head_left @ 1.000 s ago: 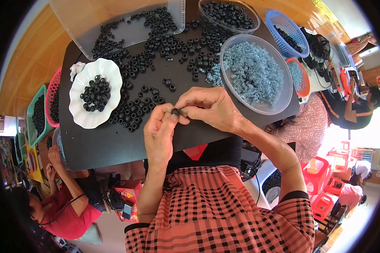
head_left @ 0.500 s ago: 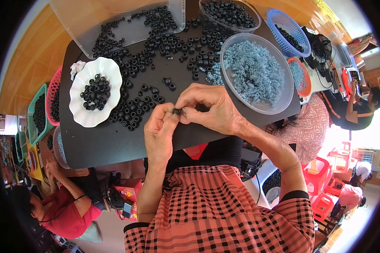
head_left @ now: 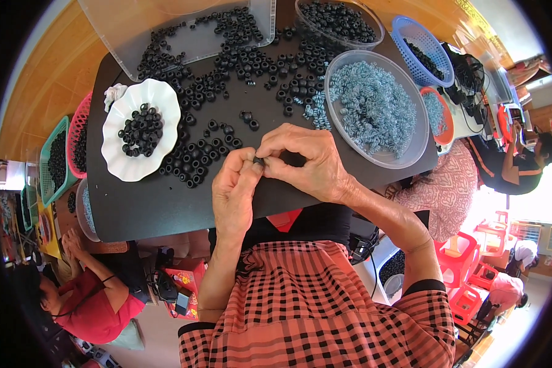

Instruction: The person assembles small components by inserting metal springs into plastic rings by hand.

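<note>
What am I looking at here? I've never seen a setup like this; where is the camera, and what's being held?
There is no machine: these are the bare hands of a person in a checked shirt. The view comes from the left of two fisheye cameras worn on the head, looking down, so straight edges curve.

On the dark table lie loose black beads. More fill a scalloped white plate; a clear round tub holds bluish coils.

The left hand and right hand meet, pinching a small dark piece; fingers cover too much to show its shape.
</note>
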Demonstrator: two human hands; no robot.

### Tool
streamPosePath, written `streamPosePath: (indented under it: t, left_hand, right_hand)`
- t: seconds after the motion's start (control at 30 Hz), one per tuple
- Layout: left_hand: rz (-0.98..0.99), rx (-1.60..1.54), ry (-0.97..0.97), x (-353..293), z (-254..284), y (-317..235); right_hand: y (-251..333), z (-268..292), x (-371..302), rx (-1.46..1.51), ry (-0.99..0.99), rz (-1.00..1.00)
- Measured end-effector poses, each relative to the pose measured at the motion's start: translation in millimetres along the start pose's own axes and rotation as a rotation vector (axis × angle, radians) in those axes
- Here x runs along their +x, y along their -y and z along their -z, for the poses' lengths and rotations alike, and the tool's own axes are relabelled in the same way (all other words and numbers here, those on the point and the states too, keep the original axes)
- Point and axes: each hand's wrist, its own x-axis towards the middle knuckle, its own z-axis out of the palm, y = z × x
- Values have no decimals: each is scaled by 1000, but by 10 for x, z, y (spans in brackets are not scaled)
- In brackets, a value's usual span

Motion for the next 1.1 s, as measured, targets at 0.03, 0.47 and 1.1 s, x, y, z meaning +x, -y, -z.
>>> streamPosePath:
  t: [0.03,0.47,1.1]
  left_hand:
    - [-26,51,-11,-6,3,11]
    - [-6,-7,-5,12,40,3]
    - [52,-129,-18,1,38,-39]
  right_hand:
    - [1,3,0,0,1,-1]
    - [-24,-53,-31,15,24,-56]
    - [-254,-263,-34,-363,-148,423]
